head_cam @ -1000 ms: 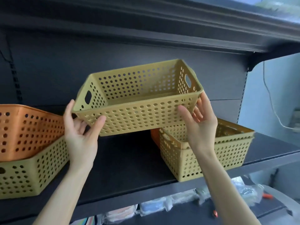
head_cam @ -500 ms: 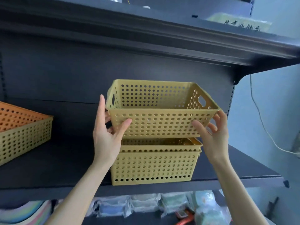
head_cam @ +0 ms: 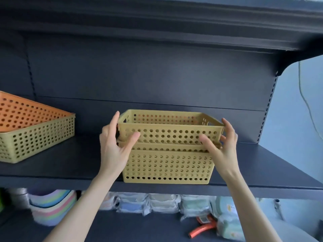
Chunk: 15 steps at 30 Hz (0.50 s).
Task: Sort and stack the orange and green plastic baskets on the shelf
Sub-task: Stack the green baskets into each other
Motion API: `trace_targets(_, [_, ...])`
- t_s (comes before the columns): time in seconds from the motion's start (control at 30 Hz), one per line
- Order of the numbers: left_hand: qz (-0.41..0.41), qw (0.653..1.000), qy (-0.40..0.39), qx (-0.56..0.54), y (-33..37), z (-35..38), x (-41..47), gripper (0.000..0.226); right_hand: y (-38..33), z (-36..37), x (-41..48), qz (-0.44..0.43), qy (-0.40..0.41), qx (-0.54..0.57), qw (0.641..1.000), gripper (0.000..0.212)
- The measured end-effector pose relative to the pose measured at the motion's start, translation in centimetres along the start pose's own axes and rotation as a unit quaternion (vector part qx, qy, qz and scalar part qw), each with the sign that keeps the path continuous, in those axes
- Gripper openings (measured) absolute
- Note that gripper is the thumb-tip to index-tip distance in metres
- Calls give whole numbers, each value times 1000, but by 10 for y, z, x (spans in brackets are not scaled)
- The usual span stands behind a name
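Observation:
A green perforated basket (head_cam: 167, 135) sits partly nested in the top of a stack of green baskets (head_cam: 167, 166) at the middle of the dark shelf (head_cam: 70, 165). My left hand (head_cam: 113, 151) grips its left end, thumb on the front wall. My right hand (head_cam: 222, 149) grips the right end the same way. Something orange shows through the holes of its back wall. At the far left, an orange basket (head_cam: 22, 112) lies tilted inside another green basket (head_cam: 35, 142).
An upper shelf (head_cam: 157, 20) overhangs closely above. On the shelf below are wrapped packets (head_cam: 162, 203), stacked pastel bowls (head_cam: 52, 206) and an orange handled tool (head_cam: 202, 229). A white cable (head_cam: 304, 95) hangs on the wall at right.
Both hands carried the green basket from the shelf's middle over the green stack and lowered it until it sank partly into the top one. The view shifted right.

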<state>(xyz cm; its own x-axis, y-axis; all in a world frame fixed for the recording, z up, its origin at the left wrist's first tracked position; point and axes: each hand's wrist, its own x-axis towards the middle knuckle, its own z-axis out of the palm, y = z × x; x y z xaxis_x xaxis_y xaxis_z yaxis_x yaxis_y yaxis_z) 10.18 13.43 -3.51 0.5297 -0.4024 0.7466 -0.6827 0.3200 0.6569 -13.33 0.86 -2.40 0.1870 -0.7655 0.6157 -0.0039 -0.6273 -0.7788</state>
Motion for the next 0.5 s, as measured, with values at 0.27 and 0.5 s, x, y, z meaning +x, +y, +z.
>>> trace_targets(0.27, [-79, 994, -10, -75, -4, 1, -18, 84, -3, 16, -19, 35, 3, -4, 999, 73])
trace_targets(0.5, [-27, 996, 68, -59, -22, -67, -9, 69, -30, 84, -39, 13, -10, 17, 1000, 72])
